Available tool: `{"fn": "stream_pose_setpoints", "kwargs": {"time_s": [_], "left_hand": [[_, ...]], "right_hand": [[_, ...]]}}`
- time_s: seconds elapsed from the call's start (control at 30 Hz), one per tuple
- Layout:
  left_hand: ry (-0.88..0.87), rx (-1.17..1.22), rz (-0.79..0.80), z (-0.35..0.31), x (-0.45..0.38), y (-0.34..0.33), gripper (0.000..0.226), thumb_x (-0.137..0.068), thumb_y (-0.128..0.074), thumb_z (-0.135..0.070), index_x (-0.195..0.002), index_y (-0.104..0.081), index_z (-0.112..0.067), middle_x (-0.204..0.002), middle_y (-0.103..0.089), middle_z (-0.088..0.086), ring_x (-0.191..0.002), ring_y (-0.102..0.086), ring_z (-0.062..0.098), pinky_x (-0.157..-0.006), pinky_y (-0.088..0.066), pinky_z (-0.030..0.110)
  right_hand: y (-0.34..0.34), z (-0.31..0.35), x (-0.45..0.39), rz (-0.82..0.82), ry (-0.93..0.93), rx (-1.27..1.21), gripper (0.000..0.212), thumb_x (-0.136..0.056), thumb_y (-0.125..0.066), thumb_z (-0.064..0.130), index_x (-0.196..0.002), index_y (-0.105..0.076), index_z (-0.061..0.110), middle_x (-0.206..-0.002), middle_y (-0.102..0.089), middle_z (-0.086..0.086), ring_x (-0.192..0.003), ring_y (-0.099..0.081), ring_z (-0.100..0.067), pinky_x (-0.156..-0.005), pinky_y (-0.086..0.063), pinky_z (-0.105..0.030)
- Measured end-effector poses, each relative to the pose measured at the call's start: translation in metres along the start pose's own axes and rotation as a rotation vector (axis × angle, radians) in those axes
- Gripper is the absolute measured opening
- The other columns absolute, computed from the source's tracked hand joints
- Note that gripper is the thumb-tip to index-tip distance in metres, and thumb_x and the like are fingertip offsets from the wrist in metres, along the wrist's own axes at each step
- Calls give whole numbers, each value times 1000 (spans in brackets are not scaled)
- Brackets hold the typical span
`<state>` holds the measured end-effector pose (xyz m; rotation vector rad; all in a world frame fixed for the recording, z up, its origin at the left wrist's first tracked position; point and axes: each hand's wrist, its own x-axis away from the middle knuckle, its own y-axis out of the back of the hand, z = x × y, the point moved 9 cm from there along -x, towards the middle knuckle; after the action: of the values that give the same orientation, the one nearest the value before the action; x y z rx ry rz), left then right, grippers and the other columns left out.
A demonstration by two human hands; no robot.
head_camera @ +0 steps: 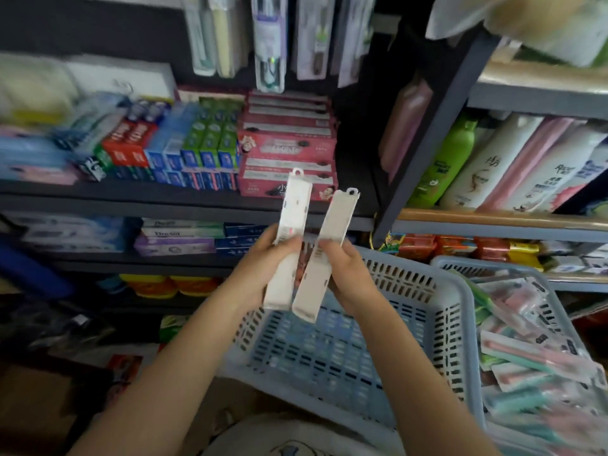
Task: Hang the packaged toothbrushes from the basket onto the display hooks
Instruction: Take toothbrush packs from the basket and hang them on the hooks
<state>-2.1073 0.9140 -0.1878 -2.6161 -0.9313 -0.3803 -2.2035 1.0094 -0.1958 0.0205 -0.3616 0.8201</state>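
Observation:
My left hand grips a long white toothbrush pack, held upright with its hang tab at the top. My right hand grips a second white toothbrush pack, tilted a little to the right, tab up. Both packs are raised above the far rim of a blue plastic basket, whose perforated floor shows bare. Several packaged toothbrushes hang on the display at the top, above the packs; the hooks themselves are out of view.
A second basket at the right holds a heap of pink and green toothbrush packs. Shelves of toothpaste boxes fill the left and middle. Shampoo bottles stand on the right shelf behind a dark upright post.

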Motion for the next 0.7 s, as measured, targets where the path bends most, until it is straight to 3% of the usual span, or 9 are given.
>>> {"fn": "stream_pose_setpoints", "kwargs": {"time_s": [0.13, 0.27, 0.33, 0.47, 0.53, 0.6, 0.7], "left_hand": [[-86, 34, 8, -64, -2, 40, 12, -103, -55, -28, -113, -58, -21, -63, -63, 11, -43, -55, 24, -42, -45, 28], [-22, 121, 15, -103, -14, 74, 54, -98, -44, -65, -90, -64, -16, -64, -59, 10, -46, -51, 24, -46, -43, 29], [-56, 169, 74, -129, -21, 84, 52, -96, -49, -65, -86, -63, -16, -68, -57, 8, -50, -51, 23, -52, -46, 30], [-185, 112, 110, -185, -17, 84, 38, -94, -62, -53, -98, -75, -17, -83, -71, 7, -70, -69, 21, -81, -56, 41], [-289, 38, 119, -209, -12, 77, 38, -89, -71, -49, -116, -72, -23, -108, -76, 8, -100, -73, 27, -100, -52, 53], [-390, -20, 119, -233, -4, 68, 33, -89, -73, -45, -118, -67, -31, -114, -74, 4, -107, -71, 25, -100, -52, 55], [-534, -133, -6, -266, 4, 66, 25, -89, -71, -49, -106, -64, -33, -102, -75, -4, -94, -73, 15, -90, -58, 46]], "right_hand": [[-41, 49, -7, -18, 124, -29, 13, -104, -53, 24, -117, -54, 20, -88, -65, -14, -70, -64, -27, -65, -55, -43], [-88, 85, -18, -44, 66, -118, 44, -101, -50, 54, -104, -58, 11, -58, -53, -7, -45, -45, -23, -48, -40, -35], [-104, 105, -22, -70, 70, -193, 51, -102, -44, 53, -92, -62, 7, -53, -47, -3, -44, -41, -18, -48, -36, -33], [-117, 148, -22, -133, 171, -122, 38, -93, -47, 44, -79, -65, 13, -67, -59, -5, -56, -54, -19, -62, -43, -36], [-119, 174, -21, -168, 267, -78, 36, -83, -56, 50, -93, -68, 18, -92, -68, -9, -85, -66, -25, -83, -53, -44], [-122, 205, -15, -178, 412, -8, 43, -78, -62, 55, -103, -64, 21, -104, -66, -7, -101, -64, -25, -98, -50, -56], [-121, 241, -8, -203, 547, 70, 33, -89, -63, 53, -100, -57, 23, -97, -64, -11, -89, -64, -30, -93, -52, -60]]}}
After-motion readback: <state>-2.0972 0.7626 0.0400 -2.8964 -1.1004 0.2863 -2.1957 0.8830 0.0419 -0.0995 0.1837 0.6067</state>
